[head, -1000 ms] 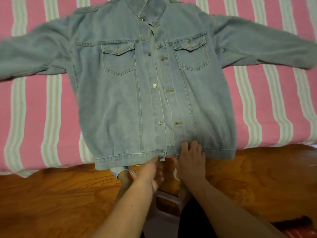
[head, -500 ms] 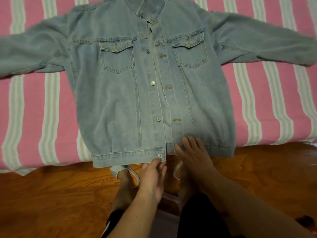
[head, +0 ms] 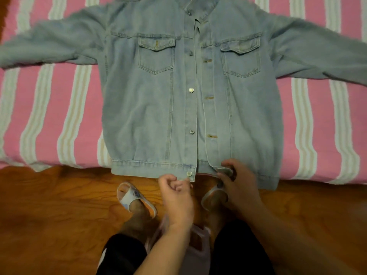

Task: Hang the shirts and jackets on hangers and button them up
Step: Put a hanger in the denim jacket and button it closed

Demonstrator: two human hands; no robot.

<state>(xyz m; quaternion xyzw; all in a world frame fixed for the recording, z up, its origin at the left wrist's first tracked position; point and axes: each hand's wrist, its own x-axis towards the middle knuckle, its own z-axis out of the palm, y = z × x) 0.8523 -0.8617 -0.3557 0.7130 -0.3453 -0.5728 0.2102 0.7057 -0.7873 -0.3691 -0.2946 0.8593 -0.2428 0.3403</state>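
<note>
Pink striped bedding [head: 49, 116] carries a denim jacket [head: 149, 116] laid flat, frame centre. Left hand [head: 176, 197] pinches the hem by the bottom button [head: 188, 173]; right hand [head: 240, 187] clamps the opposite hem. Stiff, heavy cloth is best gripped at the plackets.

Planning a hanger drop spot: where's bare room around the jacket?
Free: striped bedspread below the jacket's left-of-frame sleeve, the matching patch opposite, and wooden floor at both sides. Crowded: the hem centre, with left hand, right hand and slippers.
</note>
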